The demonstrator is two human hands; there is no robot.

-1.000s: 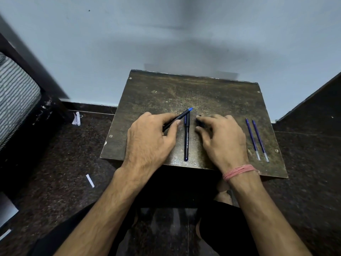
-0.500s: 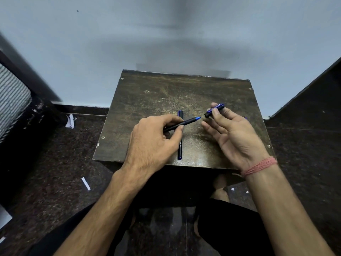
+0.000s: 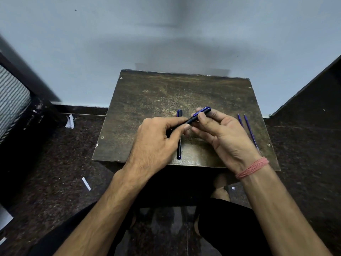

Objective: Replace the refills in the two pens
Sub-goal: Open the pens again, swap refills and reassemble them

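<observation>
Above a small worn wooden table I hold one black pen between both hands. My left hand grips its barrel from the left. My right hand pinches the blue cap, which meets the barrel's end; whether it is fully seated I cannot tell. A second black pen lies flat on the table, partly hidden under my left hand. Two blue refills lie side by side at the table's right edge, behind my right hand.
The table stands against a pale wall on a dark speckled floor. A striped cushion sits at the far left. Paper scraps lie on the floor to the left. My knees are below the table's front edge.
A second ago both hands rested on the table around the pens. The left lifted one pen, the right held a blue cap apart, and now the cap and pen have come together.
</observation>
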